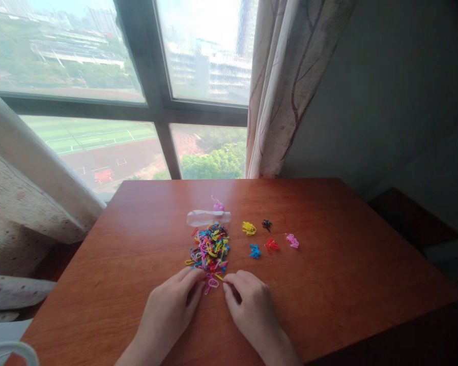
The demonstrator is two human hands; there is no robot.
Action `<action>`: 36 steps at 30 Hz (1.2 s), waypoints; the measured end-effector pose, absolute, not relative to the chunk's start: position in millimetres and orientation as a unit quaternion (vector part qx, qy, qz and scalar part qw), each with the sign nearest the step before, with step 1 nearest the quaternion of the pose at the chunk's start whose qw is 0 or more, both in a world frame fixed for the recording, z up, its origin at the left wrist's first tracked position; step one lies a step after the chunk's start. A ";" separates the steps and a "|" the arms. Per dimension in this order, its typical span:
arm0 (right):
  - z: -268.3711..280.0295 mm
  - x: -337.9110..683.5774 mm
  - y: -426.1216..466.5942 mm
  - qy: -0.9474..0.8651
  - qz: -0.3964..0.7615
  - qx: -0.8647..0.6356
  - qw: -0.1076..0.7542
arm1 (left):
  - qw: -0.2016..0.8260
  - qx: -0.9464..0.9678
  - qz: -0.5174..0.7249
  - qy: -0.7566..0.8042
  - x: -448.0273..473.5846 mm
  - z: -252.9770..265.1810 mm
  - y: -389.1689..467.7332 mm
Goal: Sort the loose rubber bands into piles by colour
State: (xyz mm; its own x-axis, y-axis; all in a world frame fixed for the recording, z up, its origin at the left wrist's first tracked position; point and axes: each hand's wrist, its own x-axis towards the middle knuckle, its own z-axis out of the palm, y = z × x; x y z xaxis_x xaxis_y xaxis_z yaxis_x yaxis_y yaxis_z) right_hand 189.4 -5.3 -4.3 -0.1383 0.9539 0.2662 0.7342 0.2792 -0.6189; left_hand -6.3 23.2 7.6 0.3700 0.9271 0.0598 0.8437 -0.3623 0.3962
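While the left hand (pixel 168 305) lies flat and loose, holding nothing, at lower centre of the desk (pixel 347 284), its fingertips touch a pink band (pixel 211 283) drawn clear of the mixed pile of coloured bands (pixel 209 249), with a clear bottle (pixel 208 217) on its side just above. The right hand (pixel 252 305) curls beside that band, apparently empty. Further right sit small clusters apart, yellow (pixel 249 228), blue (pixel 255 250), black (pixel 266 223), red (pixel 271 246) and pink (pixel 292 240), seemingly grouped by colour.

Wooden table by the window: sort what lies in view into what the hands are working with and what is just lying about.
In hand:
- left hand and right hand, at a pink band
- mixed pile of coloured bands
- small heaps: yellow, black, blue, red, pink

Lying about:
- clear bottle on its side on the table
- curtain
- cushion
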 end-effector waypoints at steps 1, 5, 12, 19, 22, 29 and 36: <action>-4.3 189.8 -5.0 -0.734 0.177 -0.575 0.315 | 0.154 0.813 0.133 0.545 -6.3 7.6 23.1; -4.6 190.9 -5.0 -0.737 0.189 -0.571 0.308 | 0.157 0.813 0.130 0.546 -7.2 6.3 22.7; -5.1 191.0 -6.7 -0.740 0.193 -0.567 0.307 | 0.146 0.813 0.201 0.527 -9.6 8.7 24.5; -4.0 191.1 -5.5 -0.744 0.194 -0.566 0.297 | 0.077 0.821 0.240 0.512 -8.1 19.4 27.0; -3.9 190.8 -5.8 -0.747 0.190 -0.567 0.292 | 0.061 0.828 0.241 0.502 -5.1 22.7 28.8; -8.4 190.9 -6.3 -0.750 0.164 -0.576 0.281 | 0.083 0.864 0.159 0.470 41.0 43.3 53.3; -9.3 192.1 -7.3 -0.744 0.154 -0.601 0.250 | 0.127 0.902 0.102 0.399 112.8 49.0 96.9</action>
